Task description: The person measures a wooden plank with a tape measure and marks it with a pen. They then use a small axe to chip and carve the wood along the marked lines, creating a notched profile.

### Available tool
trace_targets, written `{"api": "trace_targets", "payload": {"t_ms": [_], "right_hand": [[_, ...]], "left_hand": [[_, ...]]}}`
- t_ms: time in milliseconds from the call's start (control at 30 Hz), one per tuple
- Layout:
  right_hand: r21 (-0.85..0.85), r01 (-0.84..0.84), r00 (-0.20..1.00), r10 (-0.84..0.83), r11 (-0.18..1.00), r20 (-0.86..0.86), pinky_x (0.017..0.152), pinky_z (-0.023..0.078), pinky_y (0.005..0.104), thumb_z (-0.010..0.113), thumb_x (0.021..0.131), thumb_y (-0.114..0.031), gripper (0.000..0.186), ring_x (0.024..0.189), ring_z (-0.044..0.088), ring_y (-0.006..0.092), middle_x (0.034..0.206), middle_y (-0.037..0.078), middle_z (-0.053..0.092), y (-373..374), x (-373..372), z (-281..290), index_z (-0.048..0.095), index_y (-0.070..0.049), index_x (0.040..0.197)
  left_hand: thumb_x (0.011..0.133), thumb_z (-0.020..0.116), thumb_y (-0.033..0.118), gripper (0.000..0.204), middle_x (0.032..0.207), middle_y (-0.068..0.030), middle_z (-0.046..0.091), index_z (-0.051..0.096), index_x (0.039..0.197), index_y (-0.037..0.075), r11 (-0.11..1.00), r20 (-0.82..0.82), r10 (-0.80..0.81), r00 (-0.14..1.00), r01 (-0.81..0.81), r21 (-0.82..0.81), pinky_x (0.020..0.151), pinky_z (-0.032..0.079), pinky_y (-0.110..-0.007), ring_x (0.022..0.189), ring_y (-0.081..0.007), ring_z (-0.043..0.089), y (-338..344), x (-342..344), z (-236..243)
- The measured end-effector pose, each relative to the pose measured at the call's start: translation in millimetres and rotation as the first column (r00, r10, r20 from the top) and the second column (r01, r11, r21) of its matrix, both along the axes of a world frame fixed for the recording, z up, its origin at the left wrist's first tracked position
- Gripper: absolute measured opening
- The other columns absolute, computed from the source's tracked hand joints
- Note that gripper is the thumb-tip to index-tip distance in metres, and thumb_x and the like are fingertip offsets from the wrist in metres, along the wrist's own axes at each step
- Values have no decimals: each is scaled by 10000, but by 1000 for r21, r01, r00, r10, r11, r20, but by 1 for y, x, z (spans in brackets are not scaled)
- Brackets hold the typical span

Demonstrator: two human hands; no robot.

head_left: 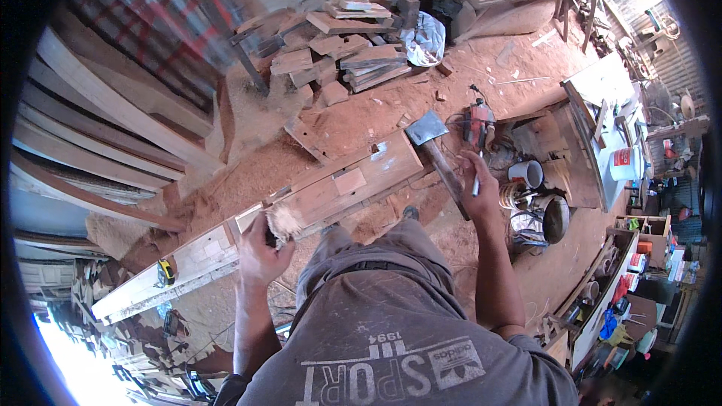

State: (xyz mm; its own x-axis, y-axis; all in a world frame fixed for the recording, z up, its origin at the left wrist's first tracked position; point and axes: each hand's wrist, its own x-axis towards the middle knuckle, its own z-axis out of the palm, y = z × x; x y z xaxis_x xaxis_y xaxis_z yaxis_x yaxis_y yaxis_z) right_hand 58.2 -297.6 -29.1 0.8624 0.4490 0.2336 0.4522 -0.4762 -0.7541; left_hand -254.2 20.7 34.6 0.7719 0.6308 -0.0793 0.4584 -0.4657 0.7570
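A long wooden beam [391, 162] lies slantwise in front of me, with a short wooden block [350, 181] on it. My left hand [261, 256] is over the beam, its fingers curled at a pale, fluffy clump [284, 223] that looks like wood shavings or fibre. Part of its grip is hidden. My right hand [481, 180] is raised beyond the beam's right end, closed around a slim white pen-like stick [475, 185]. Just left of that hand is a hatchet [427, 128], its broad grey head by the beam's end and its wooden handle slanting toward me.
A yellow-and-black tape measure [165, 272] rests on the beam's left part. A red power tool [478, 124] and a white bucket [526, 174] stand to the right on the sawdust-covered floor. Offcuts [342, 49] are piled at the back; curved planks [105, 105] lean at left.
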Motion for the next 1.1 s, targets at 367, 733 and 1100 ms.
{"api": "trace_targets", "payload": {"t_ms": [367,733,1100], "right_hand": [[-176,280,960,-274,944,61,925,561,495,669,1049,-237,376,1085,728,443,1147,264,740,21,-17,1,612,-26,1355],[-151,-528,812,445,835,-379,807,548,547,642,1052,-394,372,917,708,458,951,244,733,63,-102,63,709,-29,1044],[135,301,941,-271,944,-204,743,584,359,694,1040,-151,202,809,741,201,914,120,764,-16,-44,36,734,-49,1210]], "left_hand": [[780,815,91,304,855,-214,732,698,1048,5,979,64,-201,978,199,36,704,575,-448,802,-403,748,-9,37,10],[795,796,95,278,922,-212,741,717,1047,5,935,106,-307,946,321,-150,749,581,-439,863,-393,752,-28,58,-6],[806,811,133,317,936,-221,723,713,1075,-4,930,-174,-357,918,367,28,770,557,-479,857,-412,724,-27,60,-11]]}}
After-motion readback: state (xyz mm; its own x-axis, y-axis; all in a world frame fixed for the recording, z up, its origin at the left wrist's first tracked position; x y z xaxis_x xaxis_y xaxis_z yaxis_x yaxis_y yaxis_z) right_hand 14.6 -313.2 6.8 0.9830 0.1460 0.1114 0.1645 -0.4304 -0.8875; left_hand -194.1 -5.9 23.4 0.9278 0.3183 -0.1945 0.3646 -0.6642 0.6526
